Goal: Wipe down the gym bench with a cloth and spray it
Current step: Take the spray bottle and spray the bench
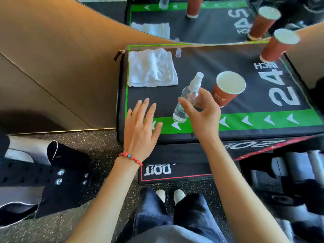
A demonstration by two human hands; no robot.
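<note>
On black padded gym box point(201, 67): right hand point(201, 113) wrapped round clear plastic spray bottle point(188, 97), nozzle aimed away, prob ready to spritz. Left hand point(142, 127) open, hovering empty. Folded white cloth point(150, 68) parked far corner, waiting.

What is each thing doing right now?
Spray bottle: tilted, cap off, held.
Small cap: standing alone by the mirror.
White cloth: folded, untouched.
Near paper cup: upright, open.
Right hand: gripping bottle.
Left hand: open, fingers spread, empty.

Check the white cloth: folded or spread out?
Folded. The white cloth lies flat on the bench top, layered edges stepped along its right side.
</note>
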